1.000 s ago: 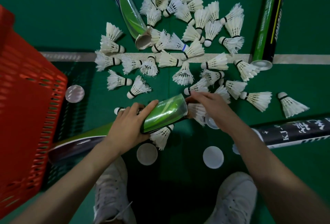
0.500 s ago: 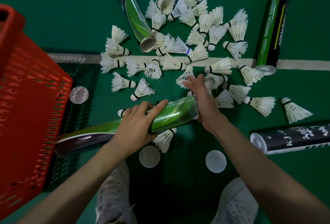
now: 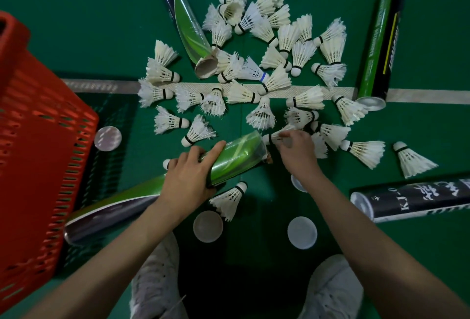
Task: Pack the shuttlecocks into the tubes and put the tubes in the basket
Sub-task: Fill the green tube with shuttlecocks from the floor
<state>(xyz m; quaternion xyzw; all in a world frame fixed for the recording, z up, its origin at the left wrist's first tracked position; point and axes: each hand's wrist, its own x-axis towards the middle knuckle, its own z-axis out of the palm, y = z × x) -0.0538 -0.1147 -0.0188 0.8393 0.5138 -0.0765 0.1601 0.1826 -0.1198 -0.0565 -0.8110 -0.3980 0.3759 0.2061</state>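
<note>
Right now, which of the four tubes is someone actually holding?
The green tube at lower left: the left hand grips it near its open end, while the other three lie untouched.

The red basket point(image 3: 38, 140) runs off the left edge; the black tube point(image 3: 412, 199) is cut by the right edge; the left hand point(image 3: 188, 179) covers the middle of the green tube point(image 3: 236, 158) and all but the cork of a shuttlecock point(image 3: 166, 163); the right hand point(image 3: 297, 152) hides most of a white cap point(image 3: 296, 184) under its wrist, its fingers point(image 3: 286, 137) much of the pinched shuttlecock point(image 3: 273, 137).
</note>
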